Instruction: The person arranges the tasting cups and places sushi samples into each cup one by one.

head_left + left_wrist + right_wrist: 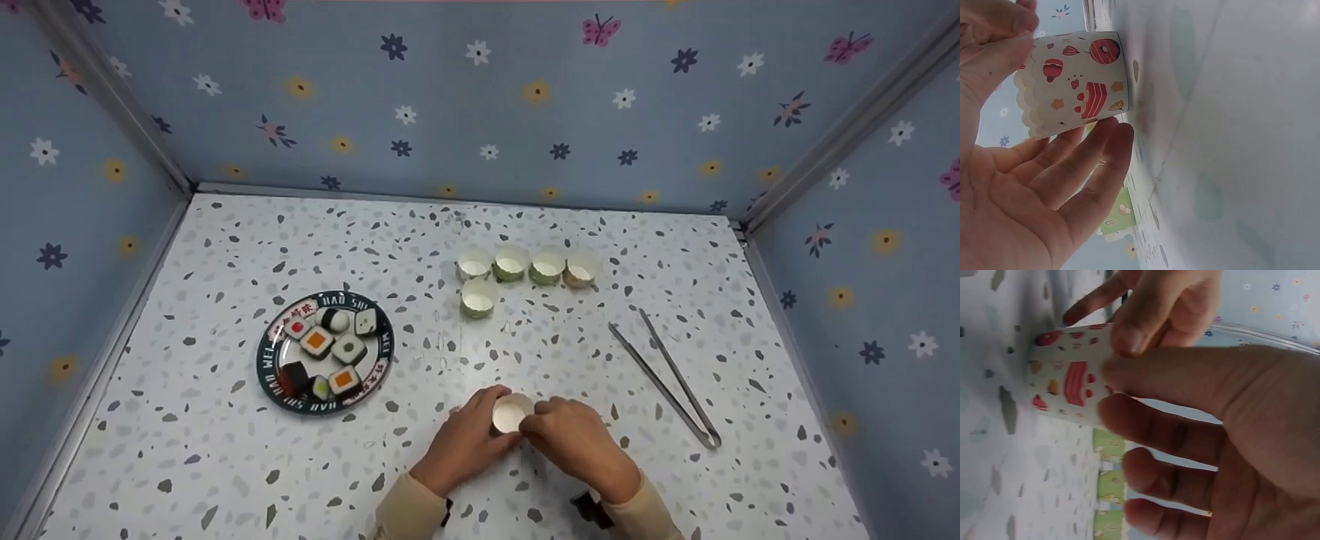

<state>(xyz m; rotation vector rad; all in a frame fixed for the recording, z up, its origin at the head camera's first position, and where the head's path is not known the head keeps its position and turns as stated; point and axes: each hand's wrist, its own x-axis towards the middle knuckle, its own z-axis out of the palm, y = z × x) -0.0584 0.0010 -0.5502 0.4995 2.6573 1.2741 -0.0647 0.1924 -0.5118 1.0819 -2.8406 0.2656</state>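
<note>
A white paper baking cup (pixel 511 415) with red cake prints and a scalloped rim stands on the table close to the person. My left hand (pixel 469 435) holds it from the left, thumb near the rim and fingers along the far side. At the right, my right hand (pixel 574 439) pinches the rim between thumb and forefinger. The print shows well in the left wrist view, where the cup (pixel 1078 81) lies between the left thumb and fingers. In the right wrist view, the right thumb and forefinger meet at the cup's (pixel 1067 374) rim.
Behind the hands stand several more baking cups: a row with a green cup (pixel 510 265) in it, and one cup (pixel 478 300) before its left end. A dark-rimmed plate (pixel 264 360) of sushi pieces lies left. Metal tongs (pixel 671 382) lie spread at right. Flowered panels (pixel 480 97) enclose the table.
</note>
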